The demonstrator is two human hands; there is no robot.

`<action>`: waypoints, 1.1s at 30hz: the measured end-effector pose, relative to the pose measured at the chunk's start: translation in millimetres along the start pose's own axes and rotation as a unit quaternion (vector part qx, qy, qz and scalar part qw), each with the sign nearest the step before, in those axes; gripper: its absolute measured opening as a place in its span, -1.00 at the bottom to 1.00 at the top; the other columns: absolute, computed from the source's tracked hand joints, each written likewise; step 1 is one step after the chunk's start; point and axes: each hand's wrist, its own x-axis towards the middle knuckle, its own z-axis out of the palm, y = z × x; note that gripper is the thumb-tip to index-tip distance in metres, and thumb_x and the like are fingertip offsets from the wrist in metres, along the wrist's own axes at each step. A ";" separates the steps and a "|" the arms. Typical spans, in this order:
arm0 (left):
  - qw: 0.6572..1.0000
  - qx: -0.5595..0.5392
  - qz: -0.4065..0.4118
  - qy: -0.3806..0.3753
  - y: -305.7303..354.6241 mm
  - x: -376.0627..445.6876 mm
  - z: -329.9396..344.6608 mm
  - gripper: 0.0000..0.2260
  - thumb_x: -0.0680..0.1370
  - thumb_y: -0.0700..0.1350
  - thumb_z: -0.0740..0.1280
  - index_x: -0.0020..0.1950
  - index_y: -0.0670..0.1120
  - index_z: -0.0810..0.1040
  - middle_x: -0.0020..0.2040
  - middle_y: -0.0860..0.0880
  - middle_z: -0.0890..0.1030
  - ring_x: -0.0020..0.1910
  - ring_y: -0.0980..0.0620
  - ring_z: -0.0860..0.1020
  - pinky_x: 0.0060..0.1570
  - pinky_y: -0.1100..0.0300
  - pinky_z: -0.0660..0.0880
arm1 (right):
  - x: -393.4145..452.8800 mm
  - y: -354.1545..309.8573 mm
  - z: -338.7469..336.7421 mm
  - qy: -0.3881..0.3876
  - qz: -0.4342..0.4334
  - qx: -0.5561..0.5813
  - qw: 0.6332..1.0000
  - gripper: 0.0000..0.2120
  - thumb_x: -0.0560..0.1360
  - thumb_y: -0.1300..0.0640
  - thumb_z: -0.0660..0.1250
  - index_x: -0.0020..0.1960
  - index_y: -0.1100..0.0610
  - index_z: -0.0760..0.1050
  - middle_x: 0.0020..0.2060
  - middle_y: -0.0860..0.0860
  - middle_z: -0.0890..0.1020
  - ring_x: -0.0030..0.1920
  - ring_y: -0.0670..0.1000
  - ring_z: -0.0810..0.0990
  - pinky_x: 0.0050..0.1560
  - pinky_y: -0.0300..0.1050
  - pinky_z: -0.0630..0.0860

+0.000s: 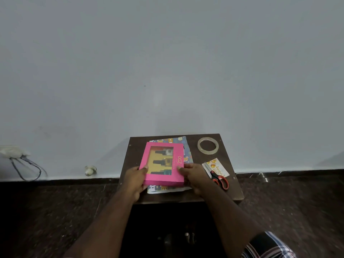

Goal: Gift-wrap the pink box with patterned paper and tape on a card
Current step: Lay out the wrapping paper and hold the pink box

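Head view: a flat pink cardboard box (162, 164) with a clear window, small bottles showing through it, is lying in the middle of a small dark brown wooden table (230, 190). It is resting on a sheet of blue patterned wrapping paper (187, 157) printed with cartoon animals, whose edges are peeking out at the box's 12, 3 and 6 o'clock sides.

The left hand (135, 178) is gripping the box's 8 o'clock corner, thumb lying on the top face and fingers curled under the edge. The right hand (192, 175) is gripping the 4 o'clock corner the same way, thumb pressing on the pink top.

At 2 o'clock from the box, a ring-shaped roll of clear tape (208, 145) is lying flat on the table, well apart from it. At 3 to 4 o'clock, just beside the right hand, a small white card (216, 167) with orange decoration is lying under a pair of scissors with red and black handles (219, 179), the handles pointing toward 5 o'clock.

A checked sleeve (268, 246) is showing at the frame's 5 o'clock corner.
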 end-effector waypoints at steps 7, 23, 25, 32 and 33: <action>0.996 -0.073 -0.055 0.010 -4.8 4.9 5.4 -0.82 0.64 -0.22 0.31 0.25 -0.16 0.50 0.07 -0.18 0.64 0.07 -0.20 0.63 0.15 -0.19 0.60 | 15.8 -1.0 -20.2 0.190 -0.118 -0.358 0.907 -0.64 0.55 -0.08 0.36 0.24 0.12 0.56 0.10 0.02 0.66 0.08 0.02 0.63 0.00 -0.07 0.54; 0.991 -0.111 -0.068 -0.004 -8.0 8.5 4.4 -0.90 0.66 -0.22 0.27 0.17 -0.14 0.49 0.06 -0.18 0.63 0.06 -0.17 0.63 0.11 -0.16 0.60 | 25.2 -2.4 -15.4 0.135 -0.063 -0.171 0.974 -0.79 0.50 0.21 0.43 0.11 0.11 0.52 -0.09 0.03 0.68 -0.08 0.02 0.69 -0.05 0.05 0.66; 0.990 -0.122 -0.064 -0.003 -5.8 9.7 4.4 -0.89 0.66 -0.22 0.27 0.18 -0.15 0.49 0.05 -0.18 0.64 0.04 -0.16 0.64 0.07 -0.13 0.61 | 21.4 -8.3 -21.3 0.138 -0.091 -0.188 0.968 -0.80 0.50 0.27 0.36 0.11 0.11 0.53 -0.08 0.04 0.70 -0.08 0.04 0.70 0.01 0.12 0.66; 0.993 -0.112 -0.043 -0.021 -3.8 3.2 10.6 -0.89 0.65 -0.21 0.29 0.17 -0.12 0.51 0.08 -0.17 0.63 0.05 -0.15 0.64 0.04 -0.11 0.64 | -27.5 -50.9 -62.9 0.181 -0.210 -0.314 0.908 -0.79 0.45 0.29 0.35 -0.03 0.00 0.55 -0.13 0.03 0.69 -0.15 0.07 0.68 -0.08 0.02 0.65; 0.993 -0.112 -0.042 -0.022 -4.5 3.6 13.4 -0.88 0.65 -0.21 0.30 0.18 -0.12 0.51 0.09 -0.17 0.63 0.05 -0.15 0.64 0.03 -0.11 0.64 | -35.0 -58.5 -68.8 0.190 -0.220 -0.326 0.899 -0.76 0.43 0.30 0.34 -0.04 -0.02 0.55 -0.13 0.03 0.69 -0.15 0.07 0.68 -0.09 0.00 0.64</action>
